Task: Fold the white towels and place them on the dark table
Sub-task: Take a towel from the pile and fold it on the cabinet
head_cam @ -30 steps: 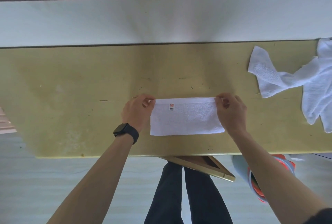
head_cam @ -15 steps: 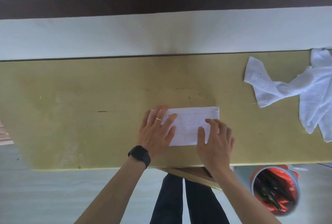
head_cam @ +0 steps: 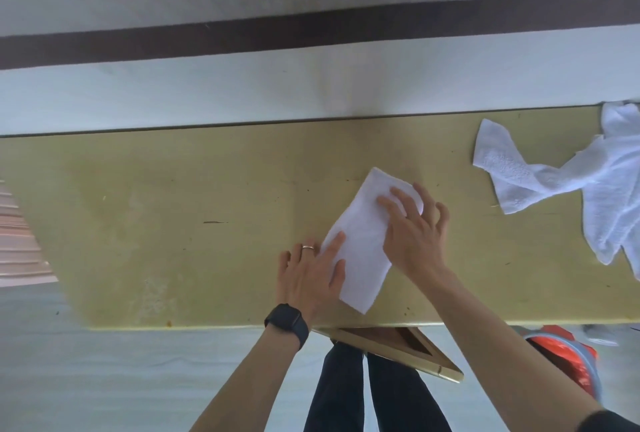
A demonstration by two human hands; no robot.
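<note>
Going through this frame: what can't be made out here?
- Unfolded towels, head view: cut off by the right edge, so they cannot be counted.
- Folded towel: the left hand and right hand lie flat on it, hiding parts of its edges and layers.
- Red container: partly hidden by the right forearm and the yellow table; contents unreadable.
- Dark table: cannot be identified in this view.

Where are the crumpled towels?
In the head view, the crumpled towels lie at the far right of the table, beyond the right hand pressing the folded towel.
</note>
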